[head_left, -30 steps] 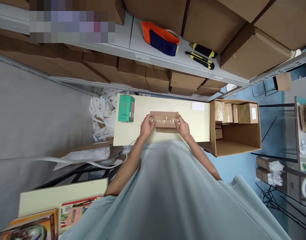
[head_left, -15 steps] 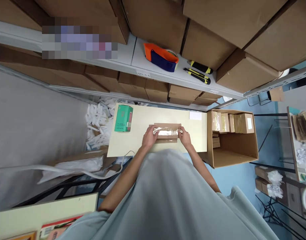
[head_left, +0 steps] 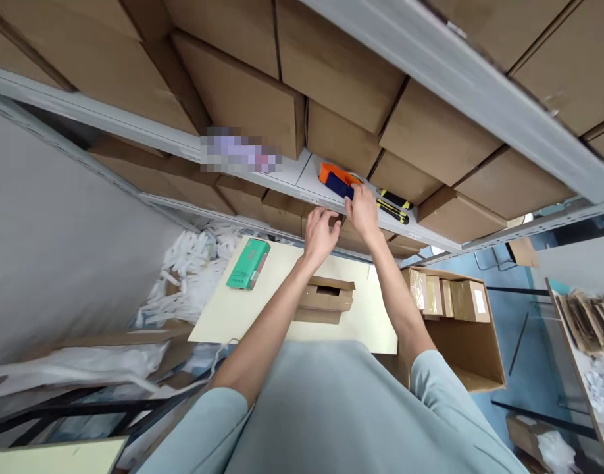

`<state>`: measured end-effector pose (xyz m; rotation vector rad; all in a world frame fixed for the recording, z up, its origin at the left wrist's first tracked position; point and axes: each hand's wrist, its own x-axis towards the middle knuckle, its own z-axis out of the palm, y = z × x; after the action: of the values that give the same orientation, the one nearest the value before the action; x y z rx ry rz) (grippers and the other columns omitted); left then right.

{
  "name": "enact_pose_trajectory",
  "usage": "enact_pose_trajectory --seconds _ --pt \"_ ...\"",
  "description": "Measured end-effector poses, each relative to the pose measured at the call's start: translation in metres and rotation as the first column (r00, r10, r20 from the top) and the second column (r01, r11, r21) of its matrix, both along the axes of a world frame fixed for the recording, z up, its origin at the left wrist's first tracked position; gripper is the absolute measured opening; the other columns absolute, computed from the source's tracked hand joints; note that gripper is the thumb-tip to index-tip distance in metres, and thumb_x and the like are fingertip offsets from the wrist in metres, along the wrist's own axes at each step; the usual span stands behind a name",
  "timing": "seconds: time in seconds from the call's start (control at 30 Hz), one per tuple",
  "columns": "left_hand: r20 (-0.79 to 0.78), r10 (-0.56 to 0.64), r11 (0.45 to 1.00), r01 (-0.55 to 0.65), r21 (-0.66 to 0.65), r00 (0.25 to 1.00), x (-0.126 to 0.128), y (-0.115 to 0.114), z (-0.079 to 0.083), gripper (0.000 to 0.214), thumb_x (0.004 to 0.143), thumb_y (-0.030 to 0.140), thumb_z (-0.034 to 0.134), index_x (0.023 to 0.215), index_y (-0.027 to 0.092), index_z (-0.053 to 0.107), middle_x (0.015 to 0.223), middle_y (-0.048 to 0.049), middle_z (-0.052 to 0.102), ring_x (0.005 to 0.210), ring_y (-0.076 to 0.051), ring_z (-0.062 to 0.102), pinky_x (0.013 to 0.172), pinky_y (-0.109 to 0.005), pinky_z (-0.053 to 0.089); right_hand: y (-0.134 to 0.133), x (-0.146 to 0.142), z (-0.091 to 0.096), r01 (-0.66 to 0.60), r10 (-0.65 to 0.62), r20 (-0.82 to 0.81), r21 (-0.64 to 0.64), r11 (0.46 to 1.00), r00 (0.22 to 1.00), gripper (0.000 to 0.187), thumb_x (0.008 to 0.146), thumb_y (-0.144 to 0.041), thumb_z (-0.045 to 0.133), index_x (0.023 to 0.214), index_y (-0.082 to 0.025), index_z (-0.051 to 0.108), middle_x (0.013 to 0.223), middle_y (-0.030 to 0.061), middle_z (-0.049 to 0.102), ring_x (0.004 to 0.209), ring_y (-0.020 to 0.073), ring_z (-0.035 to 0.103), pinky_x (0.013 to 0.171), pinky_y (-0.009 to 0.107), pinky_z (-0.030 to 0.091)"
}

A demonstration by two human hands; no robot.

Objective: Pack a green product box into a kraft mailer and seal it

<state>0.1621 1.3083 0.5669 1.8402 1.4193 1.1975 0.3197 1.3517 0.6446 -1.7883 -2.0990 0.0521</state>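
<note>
My right hand [head_left: 363, 214] reaches up to the shelf. Its fingers close on the near right end of an orange and dark blue tape dispenser [head_left: 337, 182]. The dispenser still rests on the shelf, and its far end is partly hidden. My left hand [head_left: 322, 232] is raised just below the shelf edge, fingers curved and apart, holding nothing. Below both hands, a small brown cardboard box [head_left: 326, 301] lies on the cream tabletop [head_left: 277, 276], with a dark gap between its upper flaps.
Two yellow-and-black box cutters [head_left: 393, 211] lie right of the dispenser. A green box [head_left: 249, 263] stands on the table's left side. At right, an open carton [head_left: 497, 359] holds several taped boxes. Large cardboard boxes [head_left: 341, 59] fill the shelves. White scraps [head_left: 178, 276] are heaped at left.
Both hands have left the small box and risen toward the shelf, the right one reaching the tape dispenser. The box's shiny taped face no longer shows. The view has tilted upward.
</note>
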Motion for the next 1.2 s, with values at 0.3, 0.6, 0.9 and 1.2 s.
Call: enact_pose_trajectory --seconds 0.3,0.6,0.9,1.2 --pt "0.146 0.049 0.999 -0.047 -0.016 0.988 -0.013 -0.005 0.032 0.022 0.103 0.022 0.065 0.12 0.022 0.078 0.143 -0.017 0.077 0.142 -0.039 0.068 0.132 -0.06 0.052 0.072 -0.025 0.001 0.099 -0.085 0.09 -0.159 0.982 0.992 0.05 0.099 -0.005 0.056 0.149 0.0 0.06 0.143 0.0353 0.075 0.148 0.0453 0.065 0.133 0.071 0.045" --pt "0.377 0.017 0.996 0.016 -0.084 0.926 -0.048 -0.091 0.008 0.027 0.11 0.038 0.067 0.133 0.023 0.07 0.131 -0.0116 0.081 0.119 -0.025 0.081 0.111 -0.044 0.07 -0.088 -0.032 -0.045 -0.165 0.035 -0.666 -0.133 0.977 0.745 0.057 0.114 -0.068 0.057 0.143 -0.02 0.064 0.134 0.0154 0.08 0.126 0.0321 0.077 0.118 0.05 0.064" --pt "0.372 -0.083 0.946 0.191 -0.263 0.925 -0.088 -0.191 -0.006 0.025 0.106 0.046 0.074 0.121 0.025 0.075 0.113 -0.0064 0.084 0.101 -0.024 0.081 0.098 -0.04 0.071 -0.246 -0.077 -0.067 -0.172 -0.196 -0.873 -0.299 0.939 0.446 0.066 0.107 -0.077 0.067 0.149 -0.026 0.068 0.139 0.0107 0.081 0.136 0.0301 0.076 0.127 0.047 0.061" --pt "0.294 -0.11 0.946 0.191 -0.263 0.949 -0.123 -0.194 0.008 0.046 0.105 0.06 0.072 0.134 0.026 0.081 0.125 -0.0086 0.082 0.113 -0.028 0.08 0.106 -0.045 0.07 -0.278 -0.07 -0.084 -0.137 -0.214 -0.835 -0.324 0.936 0.507 0.066 0.104 -0.085 0.067 0.133 -0.026 0.07 0.129 0.0097 0.081 0.124 0.0289 0.076 0.116 0.043 0.064"
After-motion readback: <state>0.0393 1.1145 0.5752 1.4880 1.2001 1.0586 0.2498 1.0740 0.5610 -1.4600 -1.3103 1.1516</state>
